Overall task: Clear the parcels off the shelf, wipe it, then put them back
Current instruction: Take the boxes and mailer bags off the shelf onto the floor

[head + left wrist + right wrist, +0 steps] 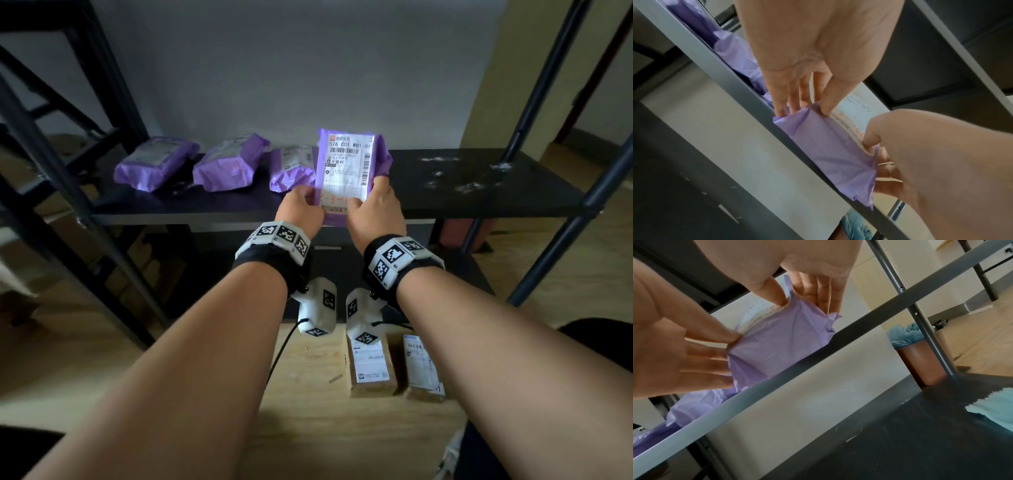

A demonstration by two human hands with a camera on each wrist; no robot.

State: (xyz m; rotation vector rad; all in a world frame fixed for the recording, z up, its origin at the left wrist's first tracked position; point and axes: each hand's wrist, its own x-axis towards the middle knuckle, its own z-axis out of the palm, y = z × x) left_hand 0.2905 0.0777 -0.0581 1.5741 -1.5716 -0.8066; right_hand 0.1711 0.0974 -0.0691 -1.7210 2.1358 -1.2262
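I hold a purple parcel with a white shipping label in both hands, tilted up over the front edge of the black shelf. My left hand pinches its lower left corner and my right hand its lower right corner. In the left wrist view the left hand has its thumb on top and its fingers underneath the parcel. The right wrist view shows the same grip for the right hand on the parcel. Three more purple parcels lie on the shelf's left half.
White dust specks mark the shelf's right half. Two brown cardboard parcels lie on the wooden floor by my wrists. Dark frame posts flank the shelf. A brown bin stands behind it, and a blue cloth lies on the lower shelf.
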